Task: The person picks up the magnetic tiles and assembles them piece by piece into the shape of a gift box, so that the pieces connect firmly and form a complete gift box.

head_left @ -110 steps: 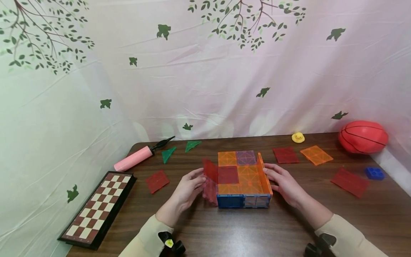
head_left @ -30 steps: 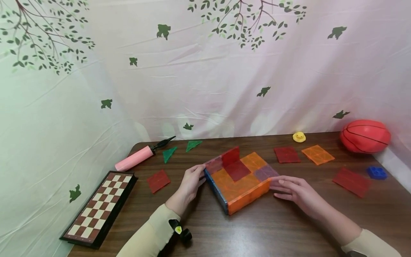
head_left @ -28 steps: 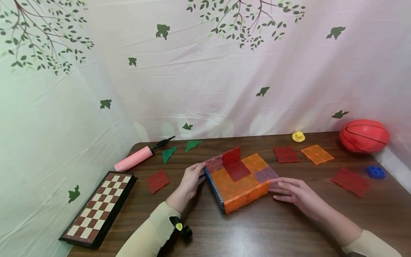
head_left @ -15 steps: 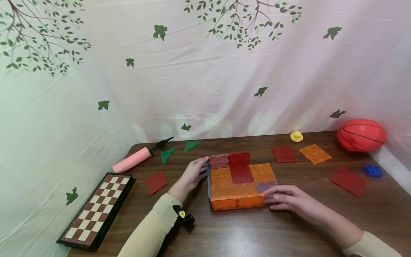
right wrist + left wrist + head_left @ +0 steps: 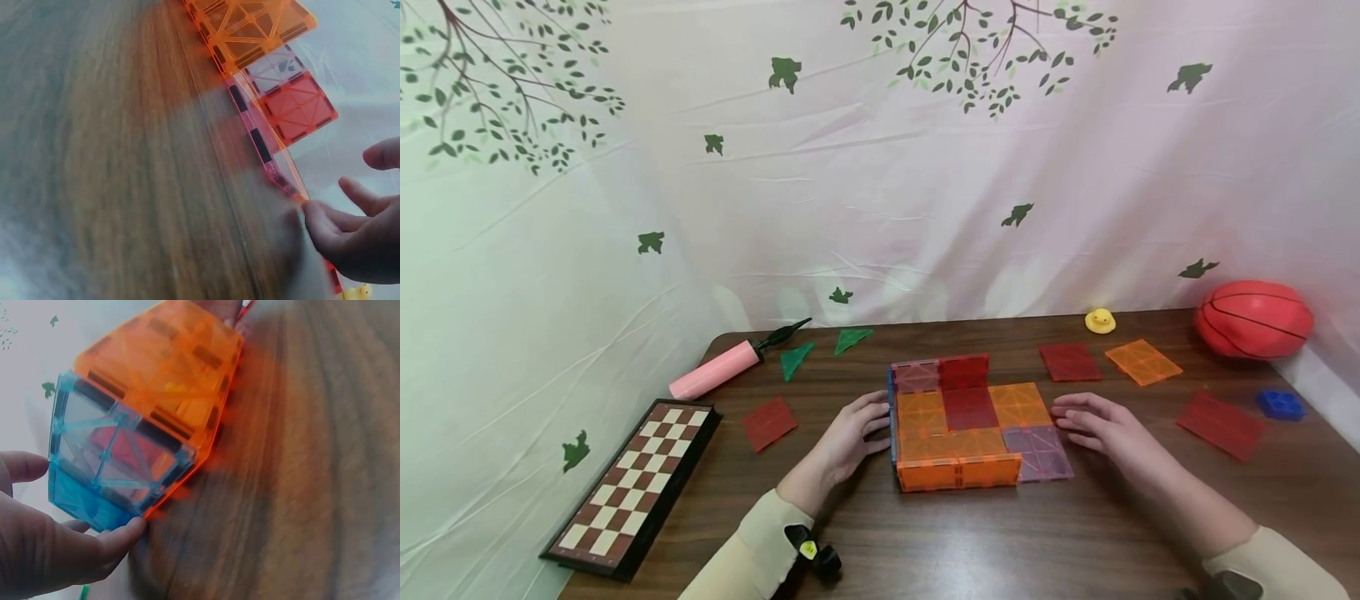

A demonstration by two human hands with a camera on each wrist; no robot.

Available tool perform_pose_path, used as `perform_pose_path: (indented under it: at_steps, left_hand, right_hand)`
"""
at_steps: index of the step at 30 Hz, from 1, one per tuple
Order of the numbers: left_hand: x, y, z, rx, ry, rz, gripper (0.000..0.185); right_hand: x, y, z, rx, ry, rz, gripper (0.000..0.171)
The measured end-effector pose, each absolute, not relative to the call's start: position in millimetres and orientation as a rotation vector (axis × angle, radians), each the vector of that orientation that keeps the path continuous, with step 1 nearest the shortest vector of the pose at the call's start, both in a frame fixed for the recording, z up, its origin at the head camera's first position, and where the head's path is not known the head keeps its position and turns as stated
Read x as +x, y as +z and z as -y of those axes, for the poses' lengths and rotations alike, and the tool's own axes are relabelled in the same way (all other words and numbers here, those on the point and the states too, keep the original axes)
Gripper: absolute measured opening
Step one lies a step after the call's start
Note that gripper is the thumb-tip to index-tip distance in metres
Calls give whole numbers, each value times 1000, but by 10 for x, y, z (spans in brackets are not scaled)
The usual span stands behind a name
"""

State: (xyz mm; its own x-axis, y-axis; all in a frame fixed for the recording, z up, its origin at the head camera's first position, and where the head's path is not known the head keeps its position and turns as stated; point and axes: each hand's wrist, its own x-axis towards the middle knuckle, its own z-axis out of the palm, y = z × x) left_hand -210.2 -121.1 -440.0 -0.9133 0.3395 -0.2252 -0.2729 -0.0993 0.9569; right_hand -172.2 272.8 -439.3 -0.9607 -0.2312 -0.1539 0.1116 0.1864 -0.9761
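A low, part-walled structure of see-through magnetic tiles (image 5: 921,412) lies mid-table. Its floor is orange, red and purple, with the purple floor tile (image 5: 1037,454) at the front right corner. An orange wall (image 5: 958,472) stands along the front, and a blue wall (image 5: 892,425) runs up the left. At the back rise a pinkish tile (image 5: 916,377) and a red tile (image 5: 964,371). My left hand (image 5: 850,437) has its relaxed fingers at the blue wall; fingertips (image 5: 134,530) touch its lower edge in the left wrist view. My right hand (image 5: 1108,429) rests loosely beside the floor's right edge, fingertips at it.
Loose red tiles (image 5: 1070,362) and an orange tile (image 5: 1142,362) lie right, near a rubber duck (image 5: 1100,321), red ball (image 5: 1253,320) and blue block (image 5: 1280,405). At left are a chessboard (image 5: 632,487), pink pump (image 5: 715,372), red tile (image 5: 769,423) and green triangles (image 5: 796,361).
The tile structure has turned clockwise, its blue wall passing from front to left and its orange wall from right to front. My right hand has slid off the purple tile, back and right.
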Motion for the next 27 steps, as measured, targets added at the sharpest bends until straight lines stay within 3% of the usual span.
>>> perform_pose_path:
  at_steps: [20,27]
  left_hand:
    - [-2044,-4404,1214,135,2080,-1735,63]
    - [-2056,-4413,1198,131,2073,-1732,63]
  right_hand:
    - [-1726,-4398,-2654,-24,-1980,-2137,44]
    - [-1742,-4382,-2575,-44,-2013,-2178,50]
